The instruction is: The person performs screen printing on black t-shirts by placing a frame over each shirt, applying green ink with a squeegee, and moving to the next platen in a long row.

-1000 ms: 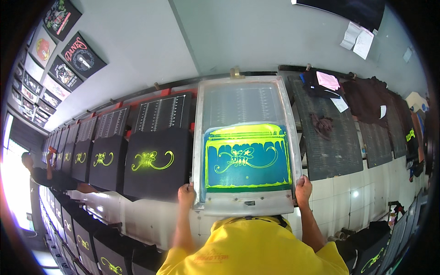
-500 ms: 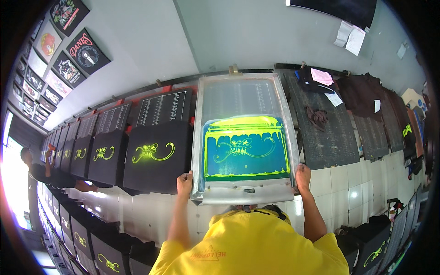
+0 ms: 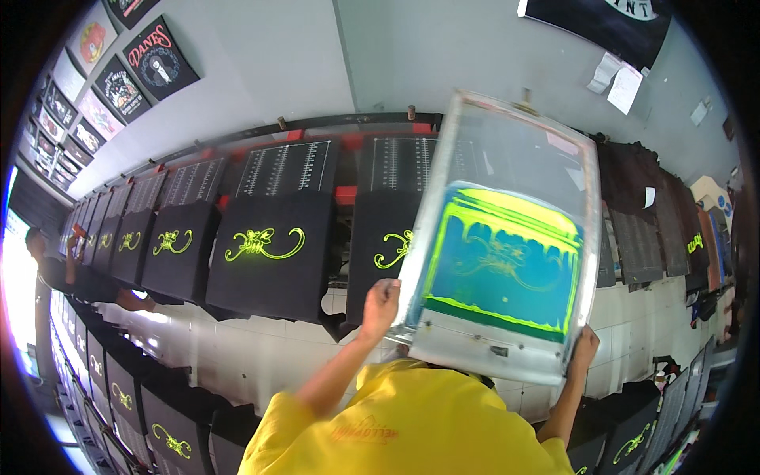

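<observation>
Hands (image 3: 380, 307) (image 3: 587, 348) gripping tilted printing screen (image 3: 507, 245).

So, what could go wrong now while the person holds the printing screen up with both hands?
The tilted, metal-framed printing screen carries wet yellow-green ink, which may run or drip. Its lower left corner hangs over the freshly printed black shirt and might smear it. The left hand and right hand grip only the near corners, so it could slip.

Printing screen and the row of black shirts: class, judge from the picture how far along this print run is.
Done: the black shirts on the left already carry a yellow-green swirl, as does the one part-hidden by the frame. In hand: the left hand and right hand hold the printing screen by its near corners, tilted. Left: the dark shirts to the right look mostly unprinted, though hard to tell.
</observation>
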The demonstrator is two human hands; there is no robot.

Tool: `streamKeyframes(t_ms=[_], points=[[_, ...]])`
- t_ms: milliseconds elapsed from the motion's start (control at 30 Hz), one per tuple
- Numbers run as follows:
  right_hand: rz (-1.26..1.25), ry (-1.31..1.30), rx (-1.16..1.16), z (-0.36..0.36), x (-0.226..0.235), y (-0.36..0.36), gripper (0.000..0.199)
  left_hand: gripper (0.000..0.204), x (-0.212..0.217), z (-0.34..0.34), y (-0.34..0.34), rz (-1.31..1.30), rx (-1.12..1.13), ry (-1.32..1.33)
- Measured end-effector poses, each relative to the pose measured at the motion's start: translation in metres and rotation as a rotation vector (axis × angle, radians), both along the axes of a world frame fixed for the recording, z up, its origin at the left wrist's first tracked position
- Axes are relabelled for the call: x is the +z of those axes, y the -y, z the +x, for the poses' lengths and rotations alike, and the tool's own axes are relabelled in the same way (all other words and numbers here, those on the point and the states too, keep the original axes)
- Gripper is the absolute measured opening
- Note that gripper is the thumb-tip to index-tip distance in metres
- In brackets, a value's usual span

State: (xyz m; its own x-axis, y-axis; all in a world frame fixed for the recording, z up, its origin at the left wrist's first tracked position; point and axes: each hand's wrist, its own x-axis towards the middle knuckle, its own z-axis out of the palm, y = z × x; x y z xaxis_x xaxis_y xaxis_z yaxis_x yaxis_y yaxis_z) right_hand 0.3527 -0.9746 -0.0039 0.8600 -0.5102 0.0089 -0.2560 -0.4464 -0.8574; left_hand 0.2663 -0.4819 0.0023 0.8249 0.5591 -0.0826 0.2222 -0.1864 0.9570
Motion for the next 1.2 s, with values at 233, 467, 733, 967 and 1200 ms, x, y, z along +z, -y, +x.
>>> streamKeyframes(t_ms=[233,467,733,967,1200], points=[[0.076,-0.058,-0.261,-0.120,0.051,0.089,0.040,0.030,-0.017,0.063,0.074,-0.013,-0.356,0.045],[0.169,-0.028,-0.632,-0.247,0.042,0.111,0.044,0.029,-0.001,0.097,0.150,-0.009,-0.651,0.085],[0.099,0.034,-0.797,-0.275,0.043,0.108,0.034,0.028,-0.010,0.140,0.244,0.013,-0.862,0.023],[0.027,0.062,-0.990,-0.260,0.058,0.155,0.033,0.029,-0.027,0.201,0.331,-0.148,-0.985,-0.073],[0.015,0.062,-1.111,-0.256,0.046,0.204,0.033,0.032,-0.006,0.254,0.427,-0.244,-1.084,-0.168]])
